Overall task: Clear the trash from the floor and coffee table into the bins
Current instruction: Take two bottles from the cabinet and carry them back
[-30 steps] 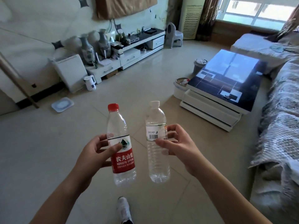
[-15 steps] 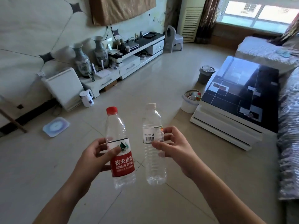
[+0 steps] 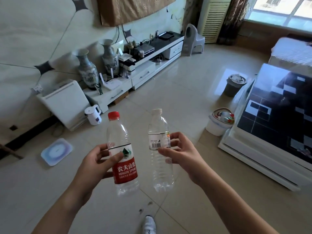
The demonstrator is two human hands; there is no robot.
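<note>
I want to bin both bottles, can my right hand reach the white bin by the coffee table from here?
Probably not yet. The right hand holds the white-capped bottle well short of the white bin; bare floor lies between, so nothing blocks stepping closer.

A living room with a glossy beige tiled floor (image 3: pixel 185 85) reflecting daylight. At eleven o'clock, a pale panelled wall (image 3: pixel 33 31) with dark diamond insets; a brown cloth cover (image 3: pixel 135 9) hangs on it at twelve o'clock. Below runs a low white TV cabinet (image 3: pixel 143 73) carrying two tall patterned vases (image 3: pixel 87 70) and small electronics. A white kettle (image 3: pixel 93 114) stands on the floor near its left end. At one o'clock, a grey plastic chair (image 3: pixel 193 40) and a tall white air conditioner (image 3: pixel 214 21). At two o'clock, a bright window (image 3: pixel 278 10) with dark curtains (image 3: pixel 231 19)
</note>
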